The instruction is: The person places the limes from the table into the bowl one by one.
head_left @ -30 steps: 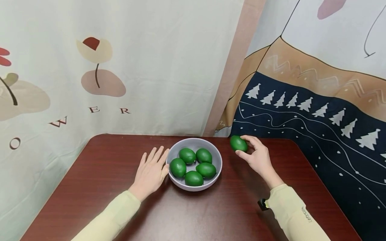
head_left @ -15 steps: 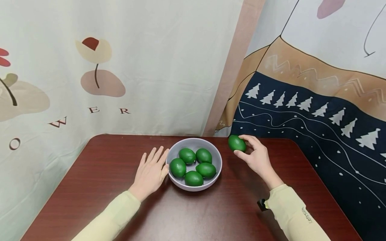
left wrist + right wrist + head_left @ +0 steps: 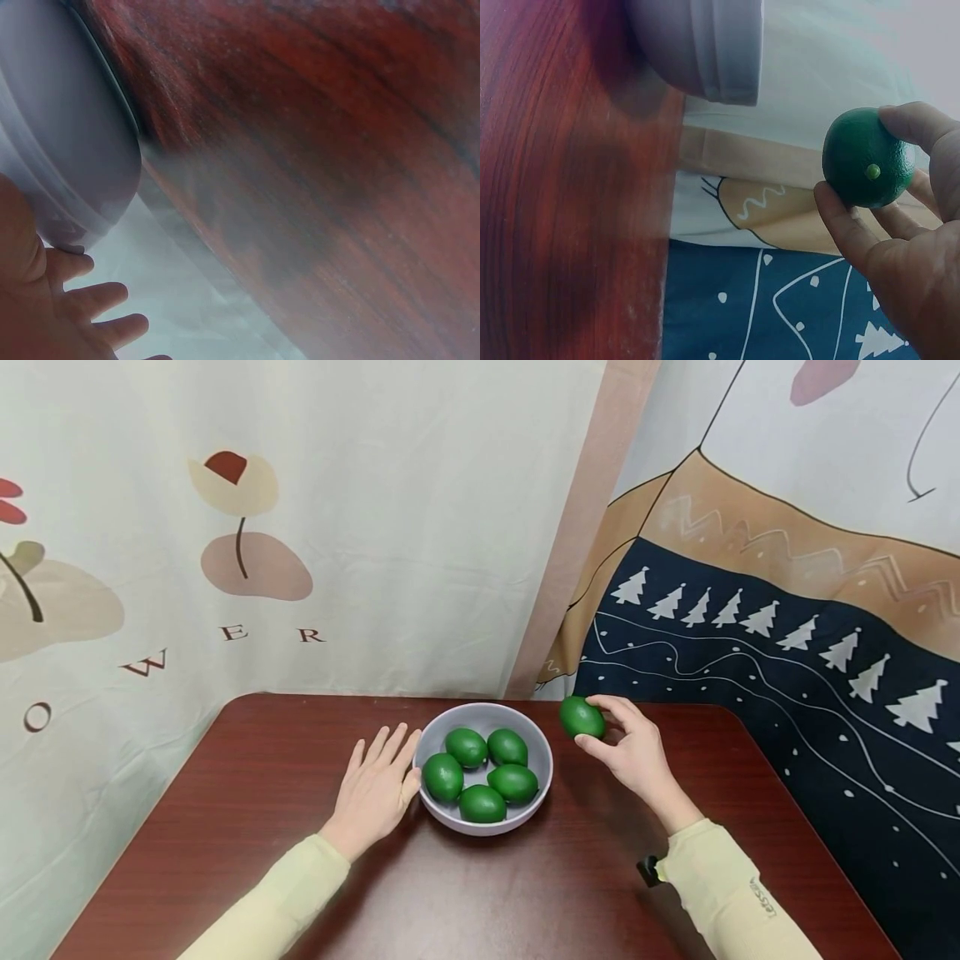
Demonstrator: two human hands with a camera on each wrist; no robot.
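A lavender-grey bowl (image 3: 483, 830) stands on the table with several green limes (image 3: 482, 804) inside. To its right, my right hand (image 3: 633, 752) pinches another lime (image 3: 582, 717) between thumb and fingers, above the tabletop. In the right wrist view this lime (image 3: 866, 154) shows a pale stem end, and the bowl (image 3: 705, 52) lies beyond it. My left hand (image 3: 375, 793) has its fingers stretched out at the bowl's left side, thumb right at the rim. The left wrist view shows those spread fingers (image 3: 97, 300) against the outer wall of the bowl (image 3: 82, 120).
The dark red wooden table (image 3: 480, 902) ends at a back edge just behind the bowl. A pale printed curtain (image 3: 405, 527) hangs behind it, and a navy cloth with white trees (image 3: 720, 668) hangs along the right. A dark band (image 3: 648, 871) sits at the right wrist.
My right hand has shifted slightly left with the lime, closer to the bowl. The left hand, the bowl and the limes in it stay where they were.
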